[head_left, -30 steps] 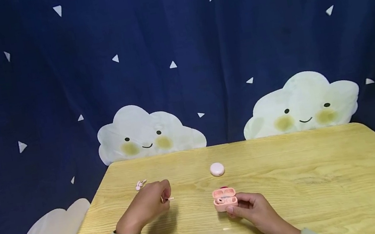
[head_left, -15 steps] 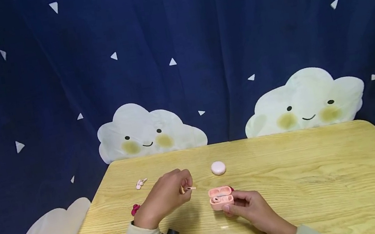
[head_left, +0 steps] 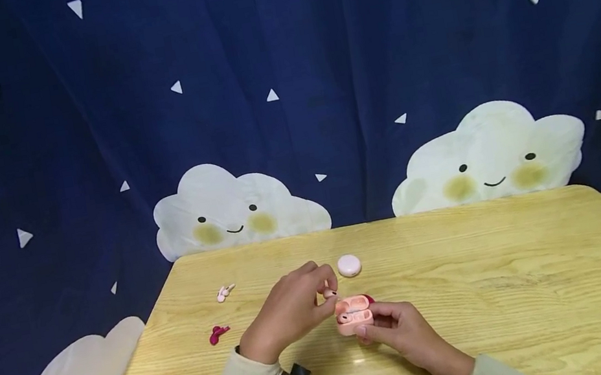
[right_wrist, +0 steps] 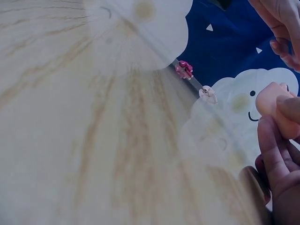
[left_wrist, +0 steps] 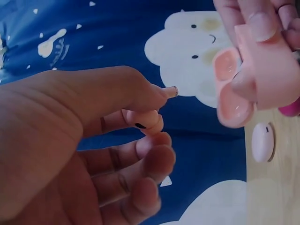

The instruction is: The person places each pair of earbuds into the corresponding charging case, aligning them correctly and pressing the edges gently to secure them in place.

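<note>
My left hand [head_left: 293,310] pinches a pink earbud [left_wrist: 146,120] between thumb and index finger, its stem poking out past the thumb. The other fingers are bent below it in the left wrist view. Just to the right, my right hand [head_left: 408,331] grips a pink earbud case [head_left: 354,329] by its right side, thumb in front. The case's lid [head_left: 357,302] is raised. One pink earbud [head_left: 345,318] sits in the left slot, while the right slot shows bare. The left fingertips are right at the lid's left edge in the head view.
A pale pink round case [head_left: 349,265] lies behind the hands. Pale pink earbuds [head_left: 225,292] and magenta earbuds [head_left: 219,335] lie at the left of the wooden table [head_left: 500,293]. A magenta object [head_left: 370,299] peeks out behind the held case. A blue curtain [head_left: 230,41] hangs beyond.
My left hand has moved right with the earbud, up to the case, uncovering the magenta earbuds. My right hand keeps holding the case, shifted slightly left and away.
</note>
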Action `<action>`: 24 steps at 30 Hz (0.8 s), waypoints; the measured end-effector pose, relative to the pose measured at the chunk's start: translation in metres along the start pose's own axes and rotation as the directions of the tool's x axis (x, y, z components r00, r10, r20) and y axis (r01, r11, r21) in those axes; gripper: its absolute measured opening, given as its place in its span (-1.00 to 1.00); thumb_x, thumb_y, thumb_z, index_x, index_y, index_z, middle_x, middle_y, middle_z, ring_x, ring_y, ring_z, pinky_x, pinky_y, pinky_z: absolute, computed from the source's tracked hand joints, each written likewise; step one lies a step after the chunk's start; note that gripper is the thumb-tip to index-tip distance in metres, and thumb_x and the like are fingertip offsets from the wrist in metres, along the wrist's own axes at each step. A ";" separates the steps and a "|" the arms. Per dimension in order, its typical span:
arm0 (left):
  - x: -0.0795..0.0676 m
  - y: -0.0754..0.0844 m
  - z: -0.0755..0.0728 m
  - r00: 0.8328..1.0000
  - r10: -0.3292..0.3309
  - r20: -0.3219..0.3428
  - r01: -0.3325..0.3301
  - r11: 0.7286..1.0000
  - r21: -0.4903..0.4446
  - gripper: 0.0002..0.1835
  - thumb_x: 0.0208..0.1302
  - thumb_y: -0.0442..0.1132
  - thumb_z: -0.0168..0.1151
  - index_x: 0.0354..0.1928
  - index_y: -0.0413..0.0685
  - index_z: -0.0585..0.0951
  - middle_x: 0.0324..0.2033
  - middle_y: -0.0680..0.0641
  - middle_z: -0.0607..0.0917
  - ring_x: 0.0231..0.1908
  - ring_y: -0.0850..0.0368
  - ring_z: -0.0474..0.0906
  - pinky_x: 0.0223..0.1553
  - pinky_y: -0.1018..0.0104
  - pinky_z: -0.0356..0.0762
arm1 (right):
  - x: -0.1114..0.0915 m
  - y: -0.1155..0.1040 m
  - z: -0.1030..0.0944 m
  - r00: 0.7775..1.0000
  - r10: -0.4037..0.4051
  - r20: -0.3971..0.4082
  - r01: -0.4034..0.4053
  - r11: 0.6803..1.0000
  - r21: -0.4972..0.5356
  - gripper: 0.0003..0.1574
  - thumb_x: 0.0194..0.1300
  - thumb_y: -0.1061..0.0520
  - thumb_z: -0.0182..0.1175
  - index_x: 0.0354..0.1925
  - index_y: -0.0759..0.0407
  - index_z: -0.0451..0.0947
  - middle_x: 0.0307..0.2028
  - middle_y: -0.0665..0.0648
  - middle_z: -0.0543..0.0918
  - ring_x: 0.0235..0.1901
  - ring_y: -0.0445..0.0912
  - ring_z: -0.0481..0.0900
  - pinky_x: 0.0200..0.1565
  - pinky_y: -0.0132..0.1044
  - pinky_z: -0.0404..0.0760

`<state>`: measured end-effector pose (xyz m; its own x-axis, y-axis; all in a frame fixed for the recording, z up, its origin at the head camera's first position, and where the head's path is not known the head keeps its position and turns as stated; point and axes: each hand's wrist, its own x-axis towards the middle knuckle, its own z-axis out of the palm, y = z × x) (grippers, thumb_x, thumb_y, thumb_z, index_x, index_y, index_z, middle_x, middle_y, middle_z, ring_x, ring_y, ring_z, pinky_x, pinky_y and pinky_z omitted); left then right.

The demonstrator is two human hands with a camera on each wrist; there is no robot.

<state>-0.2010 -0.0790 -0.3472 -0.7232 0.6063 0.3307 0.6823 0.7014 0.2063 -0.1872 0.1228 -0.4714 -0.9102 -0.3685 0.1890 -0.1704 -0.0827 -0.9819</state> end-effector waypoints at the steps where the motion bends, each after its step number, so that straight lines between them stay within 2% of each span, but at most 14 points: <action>1: 0.000 0.001 0.001 1.000 0.004 0.003 -0.004 1.000 -0.006 -0.88 0.04 -0.19 0.23 -0.43 0.15 0.47 -0.50 0.16 0.44 -0.54 0.34 0.32 -0.55 0.50 0.29 | -0.001 0.000 0.000 1.000 0.001 0.000 -0.001 1.000 -0.001 -0.58 0.10 0.16 0.26 -0.13 0.43 0.50 -0.30 0.29 0.60 -0.39 -0.09 0.61 -0.30 -0.16 0.60; 6: 0.000 0.004 0.007 1.000 0.025 0.008 -0.025 1.000 -0.012 -0.88 0.06 -0.14 0.23 -0.40 0.15 0.46 -0.48 0.14 0.45 -0.57 0.34 0.30 -0.57 0.50 0.27 | -0.002 0.000 -0.001 1.000 -0.011 0.007 0.010 1.000 0.010 -0.59 0.11 0.18 0.24 -0.12 0.45 0.49 -0.31 0.31 0.60 -0.39 -0.09 0.61 -0.31 -0.14 0.60; 15: 0.000 0.008 0.013 0.999 0.047 0.024 -0.047 0.999 -0.010 -0.92 0.12 -0.18 0.18 -0.33 0.13 0.49 -0.48 0.13 0.42 -0.57 0.33 0.28 -0.57 0.52 0.26 | -0.004 -0.001 0.000 1.000 -0.018 0.023 0.017 0.999 0.035 -0.57 0.13 0.20 0.23 -0.08 0.47 0.46 -0.29 0.34 0.60 -0.37 -0.08 0.61 -0.30 -0.12 0.59; 24: 0.003 0.016 0.022 0.993 0.113 0.021 -0.113 0.993 0.027 -0.89 0.06 -0.19 0.28 -0.33 0.08 0.57 -0.48 0.12 0.48 -0.58 0.35 0.29 -0.56 0.56 0.26 | -0.004 -0.002 -0.002 1.000 -0.021 0.020 0.021 1.000 0.020 -0.63 0.14 0.19 0.21 -0.12 0.43 0.49 -0.32 0.30 0.61 -0.40 -0.07 0.61 -0.31 -0.12 0.59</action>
<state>-0.1943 -0.0577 -0.3628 -0.6439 0.6893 0.3320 0.7566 0.6382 0.1423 -0.1837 0.1267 -0.4700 -0.8987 -0.3850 0.2102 -0.1821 -0.1085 -0.9773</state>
